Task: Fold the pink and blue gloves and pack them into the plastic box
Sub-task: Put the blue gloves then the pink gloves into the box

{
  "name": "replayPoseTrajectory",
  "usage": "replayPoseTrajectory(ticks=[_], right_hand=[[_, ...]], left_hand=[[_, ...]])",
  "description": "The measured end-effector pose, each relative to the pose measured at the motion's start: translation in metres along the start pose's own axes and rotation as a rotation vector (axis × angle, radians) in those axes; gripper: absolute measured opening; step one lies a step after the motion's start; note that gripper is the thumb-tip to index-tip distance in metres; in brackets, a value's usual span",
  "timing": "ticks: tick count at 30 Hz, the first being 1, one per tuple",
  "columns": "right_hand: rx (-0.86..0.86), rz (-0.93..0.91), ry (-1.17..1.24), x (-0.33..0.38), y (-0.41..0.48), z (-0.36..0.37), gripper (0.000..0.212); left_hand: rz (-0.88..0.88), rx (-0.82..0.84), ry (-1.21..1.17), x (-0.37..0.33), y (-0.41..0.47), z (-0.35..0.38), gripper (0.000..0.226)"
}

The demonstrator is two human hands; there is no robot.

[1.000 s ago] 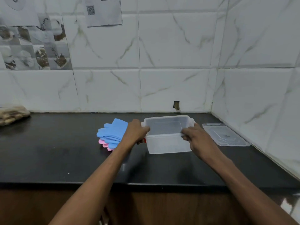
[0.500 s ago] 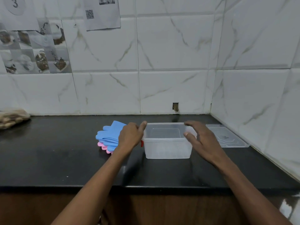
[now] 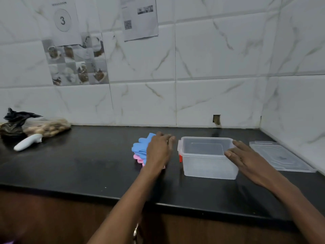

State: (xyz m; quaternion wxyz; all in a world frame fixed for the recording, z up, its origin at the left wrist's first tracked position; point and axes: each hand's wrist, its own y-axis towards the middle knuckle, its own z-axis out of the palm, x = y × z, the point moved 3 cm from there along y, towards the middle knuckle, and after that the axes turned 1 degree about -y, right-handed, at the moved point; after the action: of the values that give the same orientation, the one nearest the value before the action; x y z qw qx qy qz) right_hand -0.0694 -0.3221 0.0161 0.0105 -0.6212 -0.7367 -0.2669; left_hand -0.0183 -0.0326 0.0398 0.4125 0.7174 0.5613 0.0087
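Setting: a black countertop (image 3: pixel 84 166) in a corner of white marbled wall tiles.
Left hand (image 3: pixel 159 150): fingers stretched out and loose, holding nothing, over the glove stack. I cannot tell if it presses down or hovers.
Right hand (image 3: pixel 246 157): fingers straight, laid at the right end of the box rim, not curled round it.
Gloves: blue gloves (image 3: pixel 141 147) lie on top of pink gloves (image 3: pixel 137 157), flat on the counter just left of the box, partly under the left hand.
Plastic box (image 3: pixel 209 167): open, and nothing shows inside.
Lid (image 3: pixel 281 157): flat on the counter, to the right of the box.
Handling: the gloves are probably light, limp and rubbery. Best pinched through both layers near the cuff, since a fold may spring open unless pressed flat.
Far left: a filled bag (image 3: pixel 47 126) and a white object (image 3: pixel 28 141).
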Motion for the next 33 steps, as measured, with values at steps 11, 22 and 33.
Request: replayPoseTrajectory(ticks=[11, 22, 33], right_hand=[[0.012, -0.018, 0.000, 0.000, -0.002, -0.001, 0.078], [0.038, 0.001, -0.081, 0.010, -0.005, -0.009, 0.082], [-0.235, -0.218, 0.105, 0.085, -0.006, -0.046, 0.076]], left_hand=[[-0.066, 0.239, 0.217, 0.063, 0.015, -0.001, 0.043], [-0.011, 0.273, 0.415, 0.053, 0.016, 0.012, 0.022], [0.298, -0.169, 0.334, 0.035, 0.078, -0.086, 0.025]])
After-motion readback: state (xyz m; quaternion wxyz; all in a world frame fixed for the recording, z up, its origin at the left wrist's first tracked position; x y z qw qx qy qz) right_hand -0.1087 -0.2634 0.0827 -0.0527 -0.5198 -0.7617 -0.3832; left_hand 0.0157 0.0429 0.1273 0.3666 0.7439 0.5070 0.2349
